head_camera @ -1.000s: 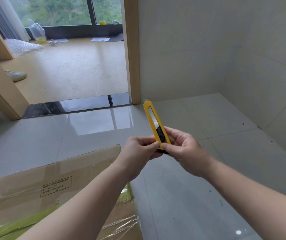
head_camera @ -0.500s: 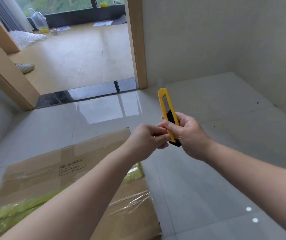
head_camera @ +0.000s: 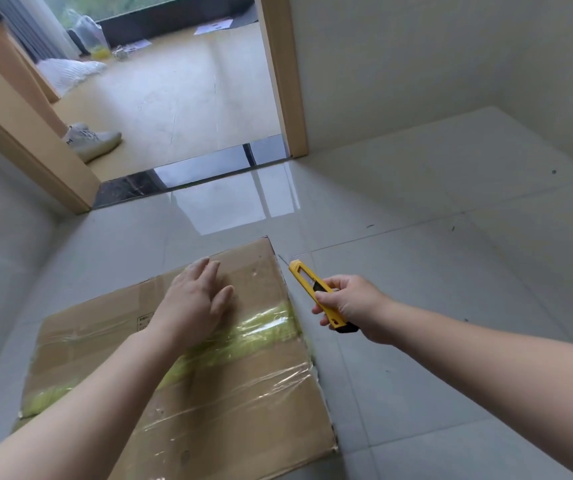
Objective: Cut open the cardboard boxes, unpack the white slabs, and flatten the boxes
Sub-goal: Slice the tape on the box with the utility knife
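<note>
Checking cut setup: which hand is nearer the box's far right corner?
Right. The right hand holds the yellow utility knife beside the cardboard box, with the knife's tip close to that corner. The left hand lies flat on the box top, further left.

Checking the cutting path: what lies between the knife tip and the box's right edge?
Head view: only bare floor tile separates the knife in the right hand from the box.

The left hand (head_camera: 195, 306) covers most of the printed label on the box (head_camera: 243, 403), whose near-left part runs off the bottom edge. The knife (head_camera: 319, 296) blade is too thin to make out, and a bystander's leg (head_camera: 18, 74) is cut off at the top-left corner
</note>
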